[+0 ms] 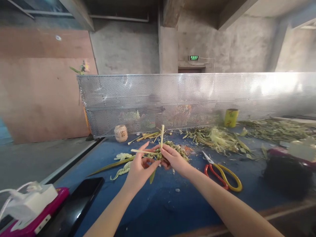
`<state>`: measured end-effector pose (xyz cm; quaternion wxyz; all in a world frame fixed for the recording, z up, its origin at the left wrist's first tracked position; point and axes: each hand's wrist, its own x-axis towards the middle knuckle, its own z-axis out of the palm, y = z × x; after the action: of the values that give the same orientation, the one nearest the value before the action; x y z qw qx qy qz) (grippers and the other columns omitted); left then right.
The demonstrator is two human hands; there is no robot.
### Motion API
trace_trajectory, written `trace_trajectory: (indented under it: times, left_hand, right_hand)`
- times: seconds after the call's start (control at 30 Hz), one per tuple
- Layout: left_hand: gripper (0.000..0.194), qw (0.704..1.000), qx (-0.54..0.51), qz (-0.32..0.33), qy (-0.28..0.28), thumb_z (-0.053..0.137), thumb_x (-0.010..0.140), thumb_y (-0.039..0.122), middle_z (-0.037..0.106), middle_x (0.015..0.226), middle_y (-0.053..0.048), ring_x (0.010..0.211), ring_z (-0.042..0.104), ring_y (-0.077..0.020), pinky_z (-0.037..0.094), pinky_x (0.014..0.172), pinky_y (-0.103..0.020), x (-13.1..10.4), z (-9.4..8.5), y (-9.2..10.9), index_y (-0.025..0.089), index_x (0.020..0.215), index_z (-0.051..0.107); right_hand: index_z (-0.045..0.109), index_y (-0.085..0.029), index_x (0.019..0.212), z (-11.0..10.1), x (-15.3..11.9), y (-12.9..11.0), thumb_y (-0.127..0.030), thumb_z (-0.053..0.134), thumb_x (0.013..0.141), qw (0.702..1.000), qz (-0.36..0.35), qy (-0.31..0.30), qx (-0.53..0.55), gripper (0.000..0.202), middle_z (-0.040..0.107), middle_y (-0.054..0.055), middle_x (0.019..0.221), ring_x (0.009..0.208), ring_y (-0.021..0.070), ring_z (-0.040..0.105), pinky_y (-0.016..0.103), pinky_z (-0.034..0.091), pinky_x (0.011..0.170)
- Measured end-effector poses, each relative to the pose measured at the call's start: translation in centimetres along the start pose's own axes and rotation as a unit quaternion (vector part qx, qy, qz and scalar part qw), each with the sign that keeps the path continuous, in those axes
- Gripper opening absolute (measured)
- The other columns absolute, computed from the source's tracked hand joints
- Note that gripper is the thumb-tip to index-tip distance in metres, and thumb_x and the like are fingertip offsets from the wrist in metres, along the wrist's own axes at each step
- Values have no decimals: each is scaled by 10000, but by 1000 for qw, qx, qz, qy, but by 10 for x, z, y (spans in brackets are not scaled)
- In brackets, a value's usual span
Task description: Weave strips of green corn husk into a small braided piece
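Observation:
In the middle of the head view my two hands meet over the blue tabletop (158, 204), fingertips close together. My right hand (174, 158) is closed, its thumb and fingers pinching a pale plant strip (162, 136) that stands upright. A second pale strip (141, 151) points left across the fingers of my left hand (139, 168), which is closed around the same work. Below the fingertips hangs a short green leaf end (152, 177). Where the strips cross is mostly hidden by my fingers. Behind them lies a heap of shredded plant bits (181, 151).
Red-and-yellow-handled scissors (223, 177) lie right, blades partly open. Left are curled pale leaves (122, 169), a long stalk (108, 167), a phone (82, 197) and a magenta power strip (55, 204). Behind stand a twine roll (120, 133), dried leaves (217, 140), a yellow roll (231, 118) and a perforated metal screen (138, 98).

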<state>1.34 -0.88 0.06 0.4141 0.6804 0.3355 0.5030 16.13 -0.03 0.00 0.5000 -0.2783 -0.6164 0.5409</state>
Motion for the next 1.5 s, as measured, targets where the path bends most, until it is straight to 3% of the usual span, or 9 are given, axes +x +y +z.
trace_trajectory:
  times: [0.2, 0.33, 0.47, 0.77, 0.93, 1.07, 1.23, 1.33, 1.5]
  left_hand:
    - [767, 998, -58, -8, -27, 559, 737, 290, 627, 768, -23, 578, 590, -139, 486, 618, -312, 1, 6, 5, 201, 1345, 100]
    - [697, 999, -34, -21, -17, 583, 715, 288, 617, 767, -13, 588, 565, -124, 470, 610, -278, 2, 8, 4, 180, 1310, 236]
    - [642, 998, -46, -40, -27, 585, 709, 319, 621, 824, -23, 615, 575, -125, 473, 659, -289, 2, 9, 4, 178, 1273, 314]
    - [575, 991, -89, -61, -78, 565, 735, 328, 609, 799, -12, 624, 572, -114, 447, 648, -257, 3, 6, 3, 199, 1252, 351]
    - [533, 990, -65, -57, -113, 544, 750, 330, 597, 748, -1, 636, 575, -132, 431, 582, -249, 3, 8, 8, 216, 1232, 348]
    - [589, 994, -53, -35, -92, 556, 741, 315, 600, 774, -7, 673, 578, -140, 441, 630, -270, 3, 8, 5, 214, 1262, 300]
    - [781, 996, -63, -27, -59, 635, 672, 272, 605, 822, -26, 715, 590, -164, 451, 671, -298, 5, 3, -6, 199, 1314, 196]
    - [770, 996, -68, -24, -55, 607, 699, 275, 610, 821, -31, 675, 585, -151, 448, 675, -303, 7, 1, -8, 183, 1330, 175]
    - [800, 995, -84, -38, -47, 614, 688, 277, 607, 842, -37, 639, 566, -128, 444, 658, -287, 9, 3, -8, 134, 1333, 163]
  right_hand:
    - [426, -210, 1234, 5, 1, 7, -453, 433, 797, 999, 3, -40, -35, 501, 424, -63, 487, 387, 58, 391, 180, 329, 376]
    - [615, -226, 1021, -1, 2, 4, -425, 547, 733, 993, -69, 28, -96, 356, 510, 9, 752, 674, 102, 506, 225, 440, 584]
    - [687, -198, 728, -4, 3, 0, -424, 635, 647, 991, -99, 54, -78, 246, 468, 49, 930, 831, 150, 495, 248, 462, 623]
    - [690, -205, 702, -3, 0, -3, -386, 612, 687, 991, -112, 54, -47, 197, 511, 34, 884, 719, 116, 496, 257, 444, 623]
    - [692, -208, 703, -7, 2, 0, -356, 600, 704, 973, -162, 130, -101, 174, 532, 27, 808, 805, 138, 513, 268, 415, 743]
    - [665, -178, 689, -13, 7, -1, -407, 546, 726, 965, -125, 162, -163, 261, 534, 28, 735, 732, 136, 521, 251, 427, 640]
    - [498, -194, 1020, -11, 4, -5, -455, 416, 794, 989, 15, 45, -141, 355, 515, -4, 649, 501, 105, 499, 214, 384, 407]
    - [435, -195, 1008, -6, -1, -6, -376, 431, 809, 982, 30, 1, -189, 269, 480, -40, 568, 420, 76, 424, 188, 339, 376]
    - [407, -186, 1025, -3, -3, -11, -264, 462, 797, 963, 6, 9, -270, 246, 391, -87, 472, 377, 49, 296, 161, 224, 359]
